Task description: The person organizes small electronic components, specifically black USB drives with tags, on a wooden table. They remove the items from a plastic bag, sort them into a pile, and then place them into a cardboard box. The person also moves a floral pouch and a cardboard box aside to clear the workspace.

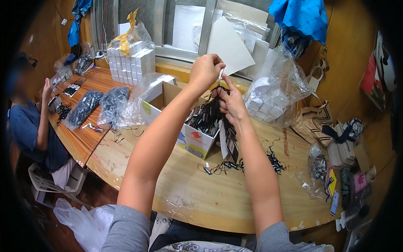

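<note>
Both my arms reach out over the table. My left hand, raised highest, is closed in a pinch on a thin strand that runs down toward the other hand. Just below it, my right hand is closed around the top of a bunch of black cords, its index finger pointing up beside the strand. Dark flat tags hang from the bunch past the front of a white printed carton. Inside the carton lie many similar dark tags with cords.
Loose black cords with small clips lie in front of the carton. Bags of white boxes and stacked white boxes stand at the back. Filled plastic bags lie left, near a seated person. A phone rests at the right edge.
</note>
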A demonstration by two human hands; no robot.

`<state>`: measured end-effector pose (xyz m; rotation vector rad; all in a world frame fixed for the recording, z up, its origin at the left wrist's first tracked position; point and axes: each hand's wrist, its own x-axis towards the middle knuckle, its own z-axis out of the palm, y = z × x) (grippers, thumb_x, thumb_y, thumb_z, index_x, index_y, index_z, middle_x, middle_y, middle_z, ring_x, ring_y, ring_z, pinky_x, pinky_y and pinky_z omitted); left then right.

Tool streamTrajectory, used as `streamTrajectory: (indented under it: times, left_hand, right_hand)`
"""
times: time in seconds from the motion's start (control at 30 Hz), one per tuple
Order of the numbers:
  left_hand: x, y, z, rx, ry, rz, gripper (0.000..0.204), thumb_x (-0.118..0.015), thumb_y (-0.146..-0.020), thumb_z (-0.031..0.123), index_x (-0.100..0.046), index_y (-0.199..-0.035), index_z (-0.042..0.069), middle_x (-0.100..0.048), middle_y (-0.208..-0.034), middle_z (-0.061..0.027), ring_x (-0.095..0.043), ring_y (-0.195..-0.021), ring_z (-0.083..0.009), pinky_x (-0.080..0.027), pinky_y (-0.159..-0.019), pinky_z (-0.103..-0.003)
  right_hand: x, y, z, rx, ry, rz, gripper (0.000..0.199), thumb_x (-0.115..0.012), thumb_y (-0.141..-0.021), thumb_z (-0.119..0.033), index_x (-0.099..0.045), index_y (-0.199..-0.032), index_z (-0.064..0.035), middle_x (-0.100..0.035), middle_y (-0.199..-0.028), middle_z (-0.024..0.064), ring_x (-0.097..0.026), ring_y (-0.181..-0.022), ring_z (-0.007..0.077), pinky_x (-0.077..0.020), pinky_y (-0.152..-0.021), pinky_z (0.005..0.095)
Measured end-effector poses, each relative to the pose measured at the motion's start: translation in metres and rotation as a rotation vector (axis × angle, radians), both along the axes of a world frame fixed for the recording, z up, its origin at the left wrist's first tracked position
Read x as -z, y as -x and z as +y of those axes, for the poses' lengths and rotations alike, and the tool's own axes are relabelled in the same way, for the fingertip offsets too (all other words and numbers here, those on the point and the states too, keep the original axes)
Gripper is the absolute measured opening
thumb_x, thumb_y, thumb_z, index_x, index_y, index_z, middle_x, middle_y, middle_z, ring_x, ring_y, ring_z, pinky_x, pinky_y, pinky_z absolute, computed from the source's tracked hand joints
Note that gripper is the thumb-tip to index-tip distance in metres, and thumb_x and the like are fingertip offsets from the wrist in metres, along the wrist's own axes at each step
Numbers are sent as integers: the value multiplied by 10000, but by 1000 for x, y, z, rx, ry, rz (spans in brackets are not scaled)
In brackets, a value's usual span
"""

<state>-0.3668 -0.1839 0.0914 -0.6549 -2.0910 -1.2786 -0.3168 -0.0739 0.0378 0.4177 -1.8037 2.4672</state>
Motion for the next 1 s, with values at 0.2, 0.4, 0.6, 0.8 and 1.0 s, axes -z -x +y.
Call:
streamTrajectory:
  times: [0.2,0.4,0.6,0.8,1.0]
  left_hand:
    - [33,14,0,60,-395,-50,248,-523,-764,184,-451,-922,6,-546,-741,-131,-535,-655,-218,-416,-614,-322]
    - [69,11,-24,123,-460,-217,242,-456,-815,191,-379,-948,4,-507,-802,-130,-490,-693,-196,-402,-645,-308]
    - [95,-20,-39,217,-38,19,740,-620,-668,404,-214,-1195,79,-444,-1044,-185,-499,-895,-299,-389,-778,-367]
    - [100,-33,-39,209,113,-113,1019,-708,-521,435,-94,-1272,121,-375,-1146,-218,-430,-1022,-350,-346,-856,-401]
    - [92,-44,-36,134,308,-113,868,-683,-580,292,-177,-1258,99,-480,-1053,-192,-497,-921,-330,-407,-774,-368]
  right_hand:
    - [-22,7,9,67,-109,-34,482,-385,-813,-5,-244,-1256,-133,-482,-609,25,-249,-354,16,-175,-312,163]
    - [-54,13,-10,157,-225,42,446,-379,-819,-16,-294,-1234,-158,-458,-605,2,-227,-359,14,-155,-317,163]
    - [-79,10,-7,158,-230,157,403,-384,-807,-8,-342,-1189,-130,-467,-592,19,-255,-365,26,-179,-316,172]
    - [-115,6,2,191,-170,312,411,-405,-810,-17,-319,-1191,-144,-474,-607,23,-256,-367,15,-178,-318,161]
    - [-155,1,22,268,-196,389,285,-365,-812,-19,-341,-1092,-70,-441,-593,32,-339,-398,68,-270,-348,177]
